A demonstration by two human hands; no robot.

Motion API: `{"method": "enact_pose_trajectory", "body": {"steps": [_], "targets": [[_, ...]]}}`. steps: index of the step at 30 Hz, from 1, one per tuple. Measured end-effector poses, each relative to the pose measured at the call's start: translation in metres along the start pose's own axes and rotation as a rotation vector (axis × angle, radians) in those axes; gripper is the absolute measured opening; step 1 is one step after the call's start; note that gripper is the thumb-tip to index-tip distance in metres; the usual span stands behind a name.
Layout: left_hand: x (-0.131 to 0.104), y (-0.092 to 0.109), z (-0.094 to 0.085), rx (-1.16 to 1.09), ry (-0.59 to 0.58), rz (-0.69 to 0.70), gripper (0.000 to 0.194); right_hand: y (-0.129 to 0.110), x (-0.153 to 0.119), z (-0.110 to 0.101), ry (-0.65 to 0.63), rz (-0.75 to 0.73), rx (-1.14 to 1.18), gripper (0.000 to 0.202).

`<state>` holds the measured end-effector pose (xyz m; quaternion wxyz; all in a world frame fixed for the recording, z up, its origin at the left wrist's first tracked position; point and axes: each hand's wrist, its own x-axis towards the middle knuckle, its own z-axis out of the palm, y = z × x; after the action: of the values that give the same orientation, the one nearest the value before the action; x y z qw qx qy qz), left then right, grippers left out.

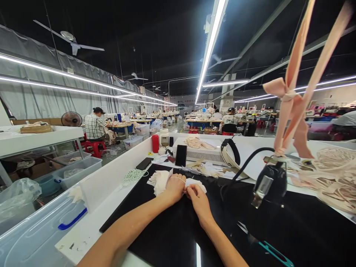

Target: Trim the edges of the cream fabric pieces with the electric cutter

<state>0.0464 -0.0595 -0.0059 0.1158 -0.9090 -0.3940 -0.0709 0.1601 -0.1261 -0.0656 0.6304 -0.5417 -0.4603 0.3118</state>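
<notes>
Over the black work surface (167, 230), my left hand (175, 187) is closed around a cream fabric bundle (160, 182), with a thin pale band across its fingers. Touching it on the right, my right hand (198, 202) has thumb and fingers pinched together; what they hold is too small to make out. More white fabric (196, 182) shows just behind the right fingers. A dark cutting machine (271, 185), hung with pink fabric strips (290, 107), stands to the right. Teal-handled snips (275, 253) lie near it.
Behind the hands are a phone (181, 155), fabric scraps (205, 168) and a white vented box (207, 154). Pale green cord (135, 177) lies at left, beige strips (336, 178) at right. A black cable (239, 174) reaches the machine. People sit farther back, including one in a checked shirt (93, 126).
</notes>
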Motion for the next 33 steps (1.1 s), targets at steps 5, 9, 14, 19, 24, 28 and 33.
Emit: {"method": "enact_pose_trajectory", "body": {"steps": [5,9,14,19,24,28,33], "targets": [[0.0,-0.004,0.0,-0.082,-0.038,0.027,0.036,-0.008,-0.003,0.0,0.073,0.12,0.256,0.026],[-0.001,-0.009,-0.001,-0.171,-0.07,0.096,0.034,-0.007,-0.002,-0.005,0.152,0.199,0.376,0.024],[-0.012,-0.018,-0.008,-0.341,-0.07,0.207,0.022,0.0,0.003,-0.012,0.262,0.298,0.476,0.023],[-0.028,-0.032,-0.016,-0.593,-0.036,0.246,0.022,0.003,0.005,-0.012,0.269,0.338,0.553,0.023],[-0.034,-0.043,-0.012,-0.964,0.114,0.121,0.049,0.001,0.003,-0.007,0.204,0.366,0.624,0.021],[-0.032,-0.045,0.001,-1.265,0.234,-0.025,0.052,-0.007,0.001,-0.002,0.09,0.401,0.67,0.02],[-0.034,-0.047,0.011,-1.501,0.298,-0.162,0.056,-0.019,-0.003,0.003,-0.048,0.434,0.714,0.02]]}}
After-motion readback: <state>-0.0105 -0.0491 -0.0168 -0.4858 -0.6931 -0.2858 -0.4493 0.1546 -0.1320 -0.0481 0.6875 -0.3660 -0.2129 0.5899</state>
